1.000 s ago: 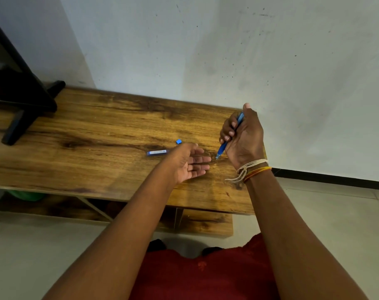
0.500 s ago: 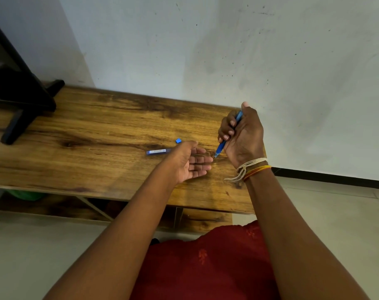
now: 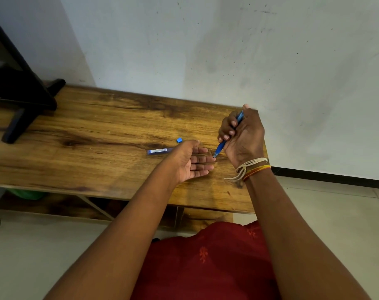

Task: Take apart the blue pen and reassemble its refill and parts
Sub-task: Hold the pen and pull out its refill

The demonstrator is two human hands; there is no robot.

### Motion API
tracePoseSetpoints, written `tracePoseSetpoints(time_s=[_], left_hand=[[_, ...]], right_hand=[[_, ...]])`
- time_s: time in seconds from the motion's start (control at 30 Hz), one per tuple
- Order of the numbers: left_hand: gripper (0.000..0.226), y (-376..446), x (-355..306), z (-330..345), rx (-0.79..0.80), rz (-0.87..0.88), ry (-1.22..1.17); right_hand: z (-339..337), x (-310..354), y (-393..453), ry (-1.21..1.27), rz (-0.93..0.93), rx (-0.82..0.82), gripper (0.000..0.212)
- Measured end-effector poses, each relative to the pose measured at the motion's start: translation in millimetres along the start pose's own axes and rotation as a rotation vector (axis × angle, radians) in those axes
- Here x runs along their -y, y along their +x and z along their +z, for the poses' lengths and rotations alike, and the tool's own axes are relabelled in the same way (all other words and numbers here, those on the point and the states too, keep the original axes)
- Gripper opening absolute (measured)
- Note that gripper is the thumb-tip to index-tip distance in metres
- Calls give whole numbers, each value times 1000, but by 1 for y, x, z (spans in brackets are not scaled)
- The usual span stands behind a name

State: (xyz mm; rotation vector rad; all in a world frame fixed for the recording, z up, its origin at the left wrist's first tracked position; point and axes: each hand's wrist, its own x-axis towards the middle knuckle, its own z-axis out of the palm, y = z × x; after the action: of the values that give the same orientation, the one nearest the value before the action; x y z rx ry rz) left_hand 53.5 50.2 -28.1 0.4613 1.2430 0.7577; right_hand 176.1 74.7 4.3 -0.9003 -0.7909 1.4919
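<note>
Gripping the blue pen (image 3: 221, 146) tip-down in curled fingers, the right hand (image 3: 242, 135) faces the flat, open-palmed left hand (image 3: 190, 163).

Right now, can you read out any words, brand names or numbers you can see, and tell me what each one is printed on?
No text here can be read.
Blue tube lying on the wooden table: it has a pale label strip with print, too small and blurred to read.
Blue pen in the right hand: no lettering visible.
Small blue cap: no markings visible.
</note>
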Motion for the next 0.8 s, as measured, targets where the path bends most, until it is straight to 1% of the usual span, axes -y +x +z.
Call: tracePoseSetpoints(time_s=[0.8], left_hand=[[34, 6, 2, -8, 8, 0, -11]], right_hand=[[2, -4, 2, 64, 34, -61, 50]])
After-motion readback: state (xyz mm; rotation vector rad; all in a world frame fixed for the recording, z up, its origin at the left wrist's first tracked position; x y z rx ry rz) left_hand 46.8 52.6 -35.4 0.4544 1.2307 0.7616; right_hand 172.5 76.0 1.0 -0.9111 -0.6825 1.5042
